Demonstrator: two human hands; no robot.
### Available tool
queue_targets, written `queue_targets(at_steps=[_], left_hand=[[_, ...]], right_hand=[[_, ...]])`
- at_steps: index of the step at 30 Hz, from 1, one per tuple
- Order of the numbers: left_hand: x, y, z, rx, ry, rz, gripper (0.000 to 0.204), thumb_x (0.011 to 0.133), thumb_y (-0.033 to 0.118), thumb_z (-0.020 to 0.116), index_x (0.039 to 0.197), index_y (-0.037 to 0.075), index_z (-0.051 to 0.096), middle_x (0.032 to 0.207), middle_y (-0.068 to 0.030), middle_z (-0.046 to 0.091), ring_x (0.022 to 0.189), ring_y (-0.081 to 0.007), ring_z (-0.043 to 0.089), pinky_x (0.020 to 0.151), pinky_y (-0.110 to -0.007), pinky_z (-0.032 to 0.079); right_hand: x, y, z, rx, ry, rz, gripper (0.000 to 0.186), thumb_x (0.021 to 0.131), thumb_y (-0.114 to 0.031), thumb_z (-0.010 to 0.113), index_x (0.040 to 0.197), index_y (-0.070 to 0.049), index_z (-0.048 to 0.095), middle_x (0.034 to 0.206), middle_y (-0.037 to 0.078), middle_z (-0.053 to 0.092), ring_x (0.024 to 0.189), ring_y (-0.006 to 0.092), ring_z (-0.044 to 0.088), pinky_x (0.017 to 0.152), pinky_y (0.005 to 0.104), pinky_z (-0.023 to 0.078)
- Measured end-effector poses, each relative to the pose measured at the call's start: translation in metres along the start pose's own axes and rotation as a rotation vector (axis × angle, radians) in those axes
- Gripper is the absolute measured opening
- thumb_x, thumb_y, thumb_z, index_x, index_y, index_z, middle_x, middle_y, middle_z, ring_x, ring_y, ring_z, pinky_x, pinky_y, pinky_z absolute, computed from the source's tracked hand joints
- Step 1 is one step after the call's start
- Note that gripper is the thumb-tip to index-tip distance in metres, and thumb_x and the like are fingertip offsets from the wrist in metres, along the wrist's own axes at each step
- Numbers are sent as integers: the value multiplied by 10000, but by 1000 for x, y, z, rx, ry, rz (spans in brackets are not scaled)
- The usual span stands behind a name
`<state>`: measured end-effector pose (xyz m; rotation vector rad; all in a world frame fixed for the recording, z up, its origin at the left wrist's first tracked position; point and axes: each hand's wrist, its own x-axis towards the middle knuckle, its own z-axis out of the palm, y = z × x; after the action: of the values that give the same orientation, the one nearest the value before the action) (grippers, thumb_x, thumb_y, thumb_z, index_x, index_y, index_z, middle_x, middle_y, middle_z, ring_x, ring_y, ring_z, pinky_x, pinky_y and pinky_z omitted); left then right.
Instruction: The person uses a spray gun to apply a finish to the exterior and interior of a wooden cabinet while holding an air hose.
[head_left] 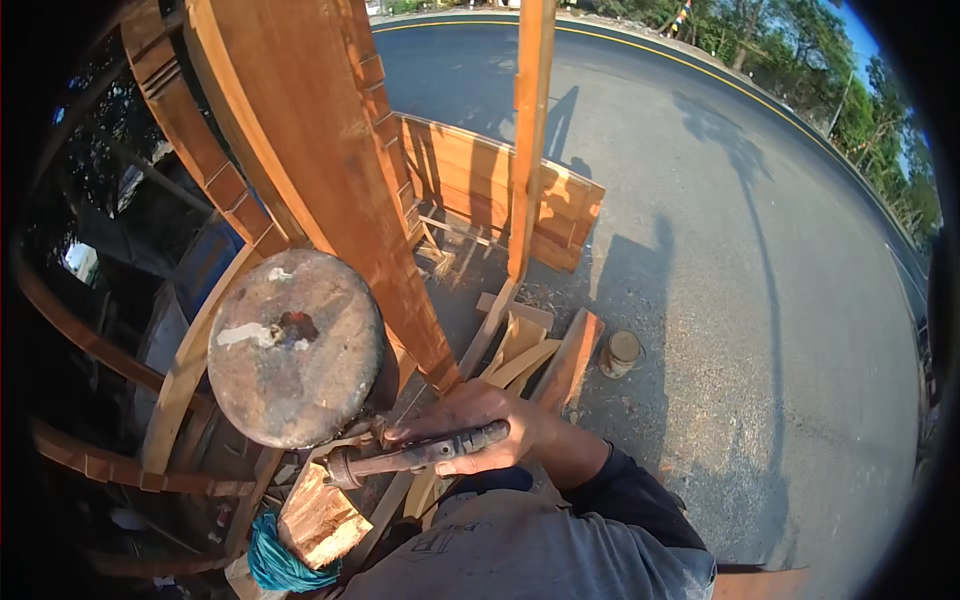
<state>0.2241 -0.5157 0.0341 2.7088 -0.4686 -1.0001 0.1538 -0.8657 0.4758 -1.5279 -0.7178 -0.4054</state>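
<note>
Right hand (490,415) curled round spray gun (400,459), forearm (568,450) angled leftward from dark sleeve (635,500).

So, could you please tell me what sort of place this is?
It looks like an open-air woodworking spot beside a road, judging by the asphalt road alongside, the timber offcuts piled on the ground and the large wooden panel standing just beyond them.

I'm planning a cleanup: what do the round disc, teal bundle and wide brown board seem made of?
Disc: probably metal, dull and worn, with rusty-brown mottling and pale splotches. Teal bundle: likely cloth or soft strands, from its loose folds. Board: wood, perhaps stained or varnished; reddish-brown, faintly streaked.
</note>
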Motion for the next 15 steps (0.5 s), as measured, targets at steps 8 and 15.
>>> queue_targets(at_steps=[8, 15], left_hand=[[-21, 25, -5, -303, 211, -424, 415, 879, 277, 669, 1263, 123, 630, 1185, -162, 653, 1067, -350, 653, 859, -440, 549], [-50, 92, 81, -573, 424, -831, 443, 855, 292, 687, 1263, 130, 632, 1193, -165, 643, 1090, -356, 644, 874, -440, 545]], right_hand=[[54, 54, -12, 162, -395, 95, 594, 802, -9, 724, 1375, -31, 571, 1315, 180, 636, 1070, 305, 697, 902, 368, 556], [63, 86, -5, 540, -813, 10, 592, 870, -30, 720, 1428, -65, 524, 1341, 180, 616, 1091, 249, 672, 927, 343, 530]])
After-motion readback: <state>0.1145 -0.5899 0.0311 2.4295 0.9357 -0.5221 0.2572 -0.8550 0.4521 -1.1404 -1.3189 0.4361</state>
